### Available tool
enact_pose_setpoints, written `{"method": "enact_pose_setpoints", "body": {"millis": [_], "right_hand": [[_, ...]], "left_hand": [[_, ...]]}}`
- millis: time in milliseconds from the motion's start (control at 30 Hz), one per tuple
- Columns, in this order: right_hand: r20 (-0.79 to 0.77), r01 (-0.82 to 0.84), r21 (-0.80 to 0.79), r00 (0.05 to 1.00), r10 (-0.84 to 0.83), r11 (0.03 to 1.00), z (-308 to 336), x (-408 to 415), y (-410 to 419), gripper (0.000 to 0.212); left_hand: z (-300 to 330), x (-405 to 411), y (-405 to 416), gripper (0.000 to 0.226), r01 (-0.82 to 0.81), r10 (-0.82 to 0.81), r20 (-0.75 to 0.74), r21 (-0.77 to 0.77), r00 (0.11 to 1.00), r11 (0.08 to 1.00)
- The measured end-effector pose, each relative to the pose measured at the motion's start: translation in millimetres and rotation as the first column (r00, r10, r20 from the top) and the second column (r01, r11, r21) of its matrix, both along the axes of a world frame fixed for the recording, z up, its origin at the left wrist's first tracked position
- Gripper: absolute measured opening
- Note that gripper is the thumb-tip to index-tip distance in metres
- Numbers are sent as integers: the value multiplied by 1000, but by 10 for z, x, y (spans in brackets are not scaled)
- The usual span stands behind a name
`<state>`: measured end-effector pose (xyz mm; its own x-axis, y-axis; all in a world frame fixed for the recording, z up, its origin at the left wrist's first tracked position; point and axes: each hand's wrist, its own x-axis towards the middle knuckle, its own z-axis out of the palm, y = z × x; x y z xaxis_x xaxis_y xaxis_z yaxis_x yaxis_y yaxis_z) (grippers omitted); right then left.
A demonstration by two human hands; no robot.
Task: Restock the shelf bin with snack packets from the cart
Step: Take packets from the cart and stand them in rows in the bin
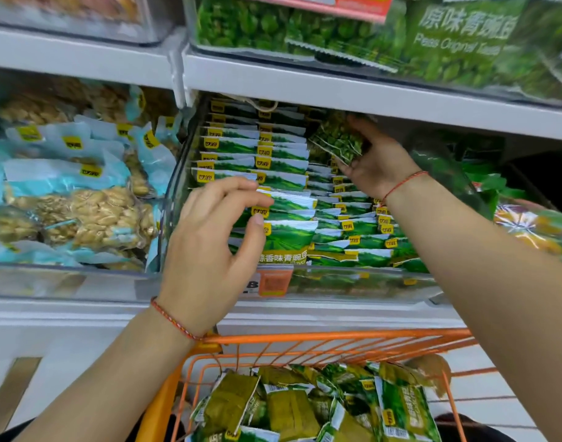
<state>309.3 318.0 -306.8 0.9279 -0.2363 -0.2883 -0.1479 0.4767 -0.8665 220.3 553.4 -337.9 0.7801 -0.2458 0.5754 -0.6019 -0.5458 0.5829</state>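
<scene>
Reaching into shelf bin [177,173]: right hand [374,157] gripping snack packet [335,140].

Shelf bin [353,283] sits mid-scene on the shelf, packed with rows of snack packets [283,173] standing front to back. Left of it, a neighbouring bin [72,282] holding bagged nuts. Upper shelf [337,87] runs above both, carrying further bins. Cart [321,341] stands near, below the shelf bin, with loose packets [397,406] inside. Left hand [216,237] rests on the near-left rows; right hand [372,161] is far right in the bin, holding one packet [335,138].
</scene>
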Motion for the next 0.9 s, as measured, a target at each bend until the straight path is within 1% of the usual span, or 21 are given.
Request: {"method": "enact_pose_setpoints", "body": {"millis": [33,100,133,167,200,233,267,300,333,367,433,467,533,567,600,700,733,767,800,867,900], "right_hand": [[-8,-16,-8,1000,16,1000,-15,-25,-13,16],[-12,-15,-28,1000,15,999,-71,-60,-71,13],[-11,-5,-52,1000,5,999,-91,-83,-92,10],[-18,6,-98,1000,-8,995,-107,-98,-112,12],[-12,3,-145,1000,-5,989,-116,-110,-125,25],[-10,1,-203,1000,-3,979,-124,-126,-123,54],[-5,-15,-255,1000,14,967,-122,-152,-107,87],[17,-38,-295,999,45,955,-129,-158,-103,107],[27,-49,-337,998,62,940,-146,-147,-99,111],[14,-61,-370,997,71,927,-158,-119,-68,109],[-2,-91,-453,995,101,887,-153,-88,12,114],[-17,-101,-499,994,108,861,-157,-67,56,108],[-38,-68,-578,998,57,813,-184,-18,117,72],[-39,-45,-601,999,27,798,-208,5,134,60],[-31,-23,-597,1000,6,802,-224,22,161,55],[29,35,-536,999,-23,844,-261,53,194,57],[33,41,-543,999,-28,839,-269,58,190,57],[23,34,-571,999,-26,820,-280,61,187,56],[5,9,-625,1000,-7,781,-296,63,185,53],[-51,-81,-712,997,64,698,-324,59,172,60],[-75,-108,-733,994,78,672,-335,63,165,63]], "left_hand": [[1,0,-1,22,-2,2,0,5,1000,1000],[3,0,-3,21,-7,7,1,15,1000,1000],[2,3,-2,21,-10,10,1,20,1000,1000],[-1,6,2,21,-12,12,1,24,1000,1000],[-6,6,5,22,-13,12,0,24,1000,1000],[-9,6,7,22,-10,10,-1,22,1000,1000],[-13,5,9,22,-8,8,-1,19,1000,1000],[-16,3,7,22,-5,5,-2,15,1000,1000],[-20,1,6,22,-3,3,-3,11,1000,1000],[-23,2,4,21,-1,1,-5,8,1000,1000],[-24,4,-1,20,-1,1,-7,6,1000,1000],[-24,3,-3,20,-1,1,-5,7,1000,1000],[-25,7,2,20,0,0,-1,7,1000,1000],[-26,7,3,20,-1,0,2,8,1000,1000],[-27,7,5,20,0,0,4,9,1000,1000],[-29,4,4,20,0,0,1,14,1000,1000],[-28,3,3,20,1,-1,1,17,1000,1000],[-28,4,2,20,3,-3,0,19,1000,1000],[-29,5,3,20,3,-3,0,21,1000,1000],[-36,11,5,20,2,-2,1,26,1000,1000],[-38,11,4,20,2,-2,2,25,1000,1000]]}}
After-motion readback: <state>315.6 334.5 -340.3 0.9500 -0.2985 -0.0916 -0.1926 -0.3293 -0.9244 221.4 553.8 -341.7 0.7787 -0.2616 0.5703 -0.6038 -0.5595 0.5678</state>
